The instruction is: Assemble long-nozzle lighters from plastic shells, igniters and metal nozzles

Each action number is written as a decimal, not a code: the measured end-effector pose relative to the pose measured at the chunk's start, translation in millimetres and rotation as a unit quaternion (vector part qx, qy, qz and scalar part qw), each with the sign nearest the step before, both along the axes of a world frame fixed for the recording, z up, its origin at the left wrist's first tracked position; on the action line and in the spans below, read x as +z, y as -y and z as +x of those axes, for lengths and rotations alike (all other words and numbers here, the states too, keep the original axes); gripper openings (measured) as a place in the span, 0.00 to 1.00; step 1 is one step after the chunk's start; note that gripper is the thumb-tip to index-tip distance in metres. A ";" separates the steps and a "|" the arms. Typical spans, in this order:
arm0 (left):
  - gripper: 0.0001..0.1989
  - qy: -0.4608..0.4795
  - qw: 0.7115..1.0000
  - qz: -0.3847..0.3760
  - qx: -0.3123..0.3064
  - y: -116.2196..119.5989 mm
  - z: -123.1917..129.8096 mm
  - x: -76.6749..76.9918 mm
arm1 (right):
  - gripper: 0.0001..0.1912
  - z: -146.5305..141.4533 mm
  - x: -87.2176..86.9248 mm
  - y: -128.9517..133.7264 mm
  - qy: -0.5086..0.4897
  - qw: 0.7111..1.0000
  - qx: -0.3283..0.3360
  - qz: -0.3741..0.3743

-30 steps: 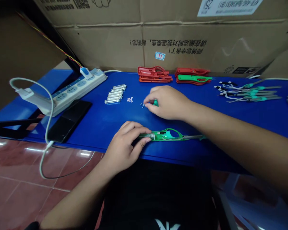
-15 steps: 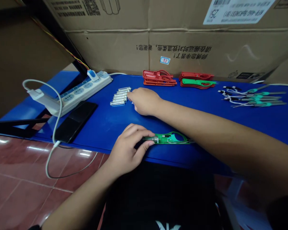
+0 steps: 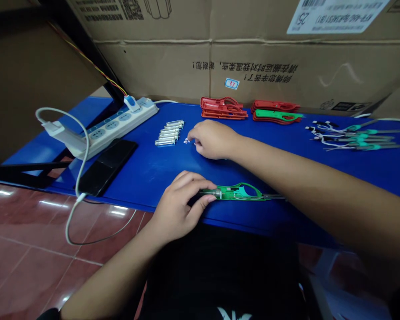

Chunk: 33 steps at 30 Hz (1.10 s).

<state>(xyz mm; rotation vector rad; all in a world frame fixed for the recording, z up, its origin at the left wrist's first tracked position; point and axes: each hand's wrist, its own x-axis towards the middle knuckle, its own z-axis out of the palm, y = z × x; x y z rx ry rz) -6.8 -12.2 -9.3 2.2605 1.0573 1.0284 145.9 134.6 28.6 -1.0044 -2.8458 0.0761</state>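
Observation:
A green plastic lighter shell half point(image 3: 228, 195) lies on the blue table near its front edge, with a clear cylinder, a teal trigger part and a metal rod set in it. My left hand point(image 3: 183, 202) pinches the shell's left end and the cylinder between thumb and fingers. Farther back, my right hand point(image 3: 215, 140) is low over the table, index finger stretched toward some small white parts point(image 3: 186, 141), thumb a little apart. Whether a fingertip touches them is hard to tell. Left of these parts, several clear cylinders with metal ends point(image 3: 169, 133) lie in a row.
Red shell halves point(image 3: 223, 108) and a second stack with a green one on top point(image 3: 278, 116) stand at the back by a cardboard box point(image 3: 253, 44). Several teal-handled rods with wires point(image 3: 363, 138) lie right. A power strip point(image 3: 120, 122) and black phone point(image 3: 108, 166) are left.
My right hand has drawn slightly right, away from the row of cylinders, and the small white parts show more. My left hand keeps its hold on the green shell. The view has shifted slightly.

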 end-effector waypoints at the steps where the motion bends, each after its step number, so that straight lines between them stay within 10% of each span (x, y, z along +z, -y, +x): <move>1: 0.09 0.002 1.000 -0.001 0.002 0.0 -0.2 0.0 | 0.19 3.7 2.1 2.3 0.004 1.000 0.009 -0.006; 33: 0.07 0.040 0.998 -0.040 0.022 -2.0 -3.5 1.6 | 0.11 3.3 15.4 34.6 0.196 0.975 0.099 -0.033</move>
